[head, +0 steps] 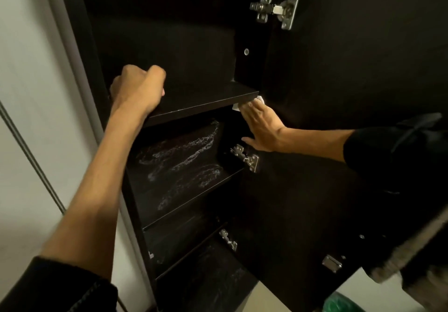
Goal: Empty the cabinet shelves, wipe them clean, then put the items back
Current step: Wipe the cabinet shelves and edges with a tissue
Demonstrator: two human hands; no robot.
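Note:
A tall dark cabinet stands open with bare shelves. My left hand (138, 88) curls over the left end of the upper shelf (201, 101), gripping its front edge. My right hand (260, 125) lies flat with straight fingers against the cabinet's right inner side, just under that shelf's right end. It presses a small white cloth (236, 106) there, mostly hidden under the fingers. Wet, streaky wipe marks cover the back panel (179, 164) behind the middle shelf (194, 205) and the lower compartments.
The open cabinet door (339, 81) fills the right side, with metal hinges at the top (276, 8) and middle (246, 157). A pale wall (29, 93) lies to the left. Something green (339, 303) sits on the floor at the bottom right.

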